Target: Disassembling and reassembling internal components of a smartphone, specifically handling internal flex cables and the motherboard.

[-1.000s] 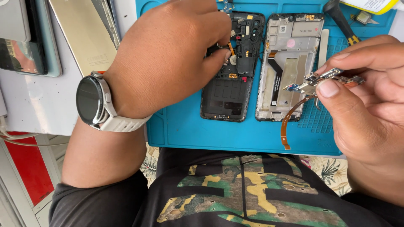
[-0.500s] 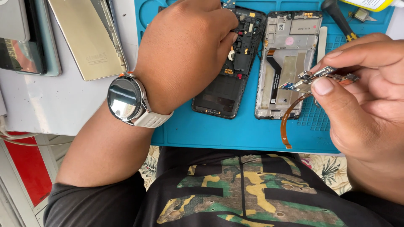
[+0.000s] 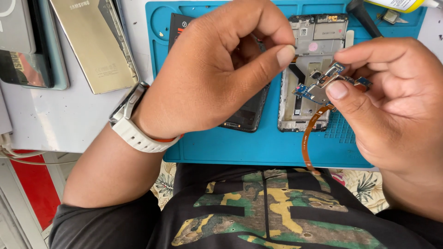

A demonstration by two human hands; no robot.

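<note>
My right hand (image 3: pixel 392 106) pinches a small blue circuit board (image 3: pixel 308 92) between thumb and forefinger, above the blue work mat (image 3: pixel 258 147). An orange flex cable (image 3: pixel 306 143) hangs from the board in a curve. My left hand (image 3: pixel 217 78), with a white-strapped watch (image 3: pixel 131 122) on its wrist, is raised over the mat with fingers curled and thumb tip close to the board. I see nothing in it. Under it lies an opened dark phone body (image 3: pixel 247 115), mostly hidden. A silver phone frame (image 3: pixel 318 37) lies beside it, behind the board.
A gold phone back cover (image 3: pixel 94 46) and other phones (image 3: pixel 27 50) lie on the white table at the left. A black screwdriver handle (image 3: pixel 362 14) and a yellow-white tube (image 3: pixel 397 4) sit at the mat's top right. White cables (image 3: pixel 18 154) trail at the table's left edge.
My left hand has lifted off the dark phone body and swung right toward the board. My right hand has kept its hold on the board and raised it slightly.
</note>
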